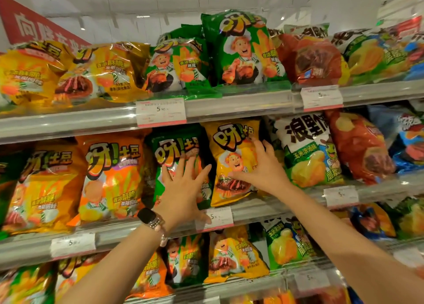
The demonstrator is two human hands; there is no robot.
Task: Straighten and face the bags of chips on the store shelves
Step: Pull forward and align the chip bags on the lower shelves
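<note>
Glossy foil bags crowd the middle shelf (pixel 263 208), so a firm shove could tip neighbours over its lip. The left hand (pixel 183 189) lies spread on the green bag (pixel 176 150); the right hand (pixel 263 168), fingers splayed, presses the yellow bag (pixel 231 163), possibly gripping its edge.

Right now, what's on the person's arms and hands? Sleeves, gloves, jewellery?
Both forearms are bare, with no sleeves or gloves in view. The left hand has a black rectangular smartwatch at the wrist on a metal link band, plus a pale pink beaded bracelet just below it. The right hand wears nothing on the wrist; its nails look dark-polished.
</note>
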